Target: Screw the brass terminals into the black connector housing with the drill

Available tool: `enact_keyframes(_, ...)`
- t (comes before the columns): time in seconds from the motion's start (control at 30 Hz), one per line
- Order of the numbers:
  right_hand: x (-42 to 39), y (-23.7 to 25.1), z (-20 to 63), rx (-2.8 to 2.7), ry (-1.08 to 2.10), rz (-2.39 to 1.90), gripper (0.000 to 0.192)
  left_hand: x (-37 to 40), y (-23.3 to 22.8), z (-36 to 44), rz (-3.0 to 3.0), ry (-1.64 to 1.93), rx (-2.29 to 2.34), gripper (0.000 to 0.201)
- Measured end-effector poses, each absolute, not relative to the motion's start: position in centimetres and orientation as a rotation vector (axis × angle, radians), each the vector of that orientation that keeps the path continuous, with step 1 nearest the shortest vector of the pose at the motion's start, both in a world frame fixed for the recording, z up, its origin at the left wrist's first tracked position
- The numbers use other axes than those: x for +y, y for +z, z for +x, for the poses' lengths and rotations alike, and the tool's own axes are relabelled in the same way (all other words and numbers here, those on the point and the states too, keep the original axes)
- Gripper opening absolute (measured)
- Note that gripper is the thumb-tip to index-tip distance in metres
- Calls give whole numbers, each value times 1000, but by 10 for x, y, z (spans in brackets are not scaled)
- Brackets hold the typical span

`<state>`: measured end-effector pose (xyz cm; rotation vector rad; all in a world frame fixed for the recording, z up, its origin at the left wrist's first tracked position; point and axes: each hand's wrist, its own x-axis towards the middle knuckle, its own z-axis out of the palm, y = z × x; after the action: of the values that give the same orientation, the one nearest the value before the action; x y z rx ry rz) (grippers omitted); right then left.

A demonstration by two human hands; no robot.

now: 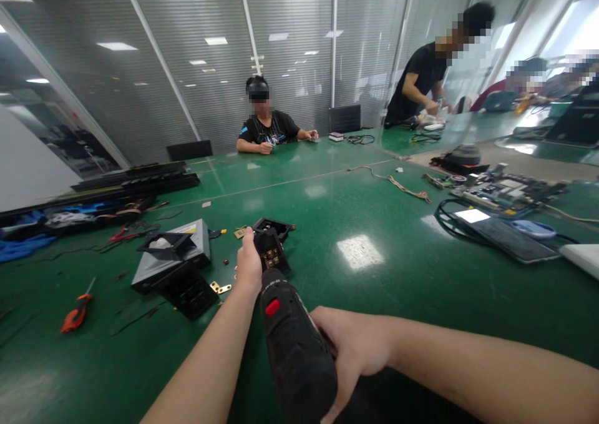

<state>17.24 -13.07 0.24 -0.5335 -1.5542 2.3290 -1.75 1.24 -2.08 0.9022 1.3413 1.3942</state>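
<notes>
Two hands busy | right hand [355, 349] grips power drill [292, 343] (red button up) | left hand [248, 265] steadies black part [272, 252] at drill's tip

**Drill on a black part**

The drill [292, 343] is black with a red button on top. The right hand [349, 355] is wrapped around its body, and its nose points away from the person, down toward the part [272, 252]. That part is a small black housing with brass contacts showing inside. It stands tilted on the green table, just past the drill's tip. The left hand [248, 265] touches its left side, fingers closed against it.
</notes>
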Motion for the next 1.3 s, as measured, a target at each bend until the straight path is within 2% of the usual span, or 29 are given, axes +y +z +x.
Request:
enact_keyframes(0.07, -131, 17, 180, -1624, 2280, -653, 61, 10, -18, -15, 831, 1381, 1323, 80)
enact_keyframes(0.1, -132, 25, 183, -1653, 2221, -727, 71, 10, -17, -14, 817, 1382, 1316, 79)
enact_keyframes(0.2, -144, 36, 182, -1668, 1928, -800, 117, 11, -18, -15, 845, 1403, 1337, 79)
enact_keyframes(0.23, -150, 35, 178, -1638, 1893, -798, 124, 11, -19, -15, 856, 1408, 1359, 79)
enact_keyframes(0.27, -155, 32, 172, -1600, 1884, -787, 124, 12, -20, -16, 867, 1410, 1382, 79)
enact_keyframes(0.37, -166, 19, 151, -1565, 1847, -806, 88, 12, -20, -17, 914, 1414, 1428, 79)
enact_keyframes(0.43, -168, 16, 144, -1553, 1802, -820, 75, 12, -19, -17, 929, 1413, 1428, 78)
enact_keyframes(0.5, -169, 20, 147, -1577, 1723, -795, 86, 11, -17, -17, 910, 1413, 1402, 75)
enact_keyframes(0.57, -169, 29, 158, -1591, 1673, -759, 111, 13, -16, -18, 878, 1421, 1371, 72)
enact_keyframes(0.63, -169, 37, 170, -1611, 1592, -748, 120, 16, -17, -19, 844, 1447, 1366, 70)
enact_keyframes(0.73, -163, 40, 181, -1620, 1507, -833, 119, 22, -22, -25, 855, 1494, 1390, 67)
enact_keyframes(0.83, -152, 39, 186, -1603, 1626, -963, 112, 28, -28, -31, 869, 1523, 1343, 62)
enact_keyframes(1.0, -141, 39, 192, -1620, 1465, -925, 92, 27, -30, -33, 835, 1519, 1268, 63)
enact_keyframes(1.13, -139, 32, 193, -1621, 1501, -883, 105, 26, -30, -31, 846, 1541, 1268, 65)
enact_keyframes(1.3, -138, 28, 190, -1583, 1716, -796, 111, 27, -35, -30, 825, 1558, 1294, 69)
